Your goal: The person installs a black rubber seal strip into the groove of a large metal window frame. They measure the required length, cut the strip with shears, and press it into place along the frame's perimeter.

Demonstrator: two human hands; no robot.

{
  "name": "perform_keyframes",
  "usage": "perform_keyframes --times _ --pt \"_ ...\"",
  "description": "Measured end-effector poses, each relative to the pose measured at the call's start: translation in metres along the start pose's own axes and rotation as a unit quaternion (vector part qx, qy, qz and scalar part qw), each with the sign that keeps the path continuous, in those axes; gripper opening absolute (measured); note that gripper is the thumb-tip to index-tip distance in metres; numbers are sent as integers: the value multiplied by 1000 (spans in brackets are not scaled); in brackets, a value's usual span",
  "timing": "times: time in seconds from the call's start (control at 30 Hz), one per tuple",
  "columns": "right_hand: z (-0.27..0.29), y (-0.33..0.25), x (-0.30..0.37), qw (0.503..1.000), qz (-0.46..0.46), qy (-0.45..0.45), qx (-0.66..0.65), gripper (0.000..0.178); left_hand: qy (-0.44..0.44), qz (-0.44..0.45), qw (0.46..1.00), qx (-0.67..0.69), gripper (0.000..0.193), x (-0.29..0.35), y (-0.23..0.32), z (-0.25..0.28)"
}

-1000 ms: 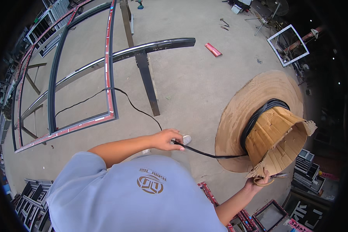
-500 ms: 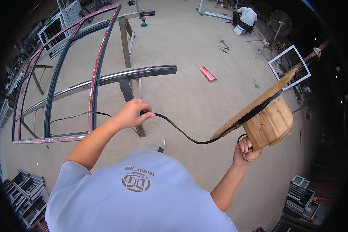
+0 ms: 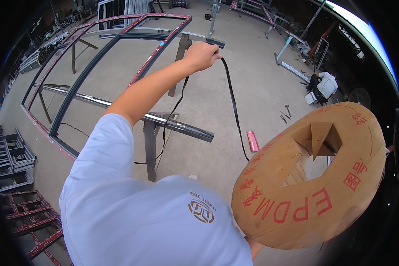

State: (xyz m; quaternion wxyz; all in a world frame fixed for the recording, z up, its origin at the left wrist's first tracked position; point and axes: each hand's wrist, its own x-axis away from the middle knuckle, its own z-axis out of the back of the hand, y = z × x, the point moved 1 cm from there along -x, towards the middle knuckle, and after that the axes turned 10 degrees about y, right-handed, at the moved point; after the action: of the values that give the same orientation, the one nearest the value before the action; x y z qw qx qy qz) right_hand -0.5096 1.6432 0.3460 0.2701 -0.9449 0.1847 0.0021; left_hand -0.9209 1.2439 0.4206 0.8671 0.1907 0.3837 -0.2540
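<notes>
My left hand is raised far out in front, its fingers closed on a black rubber sealing strip. One length of the strip runs from this hand down behind the cardboard reel; another hangs on the near side toward the floor. The large oval cardboard reel has red markings and a square hole in its middle, and it is tilted with its broad face toward me. Just the wrist of my right arm shows below the reel's lower edge. The reel hides my right hand and its fingers.
A large dark frame with red film lies on trestles at the left, with a metal rail jutting out. A red piece and tools lie on the floor. Another person crouches farther off. Stacked frames stand at left.
My left hand has moved up and forward with the strip. The reel has turned from edge-on to face me and now covers my right hand. My view has swung to the right.
</notes>
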Motion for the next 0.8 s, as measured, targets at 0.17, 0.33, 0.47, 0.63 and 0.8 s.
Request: perform_keyframes --times 0.17,0.33,0.47,0.63,0.8 --pt "23 -31 -115 995 24 4 97 32 40 35 998 -36 35 -135 -25 -80" --pt "58 -51 -258 964 35 10 262 33 213 41 972 -92 35 -241 -39 -113" --pt "96 -67 -384 914 9 34 405 35 300 99 945 -82 36 -289 -56 -101" --pt "143 -67 -529 829 -168 131 517 26 336 168 926 -31 31 -299 -86 -93" --pt "196 -3 -642 768 -117 136 615 13 207 156 965 -45 38 -262 -124 -119"
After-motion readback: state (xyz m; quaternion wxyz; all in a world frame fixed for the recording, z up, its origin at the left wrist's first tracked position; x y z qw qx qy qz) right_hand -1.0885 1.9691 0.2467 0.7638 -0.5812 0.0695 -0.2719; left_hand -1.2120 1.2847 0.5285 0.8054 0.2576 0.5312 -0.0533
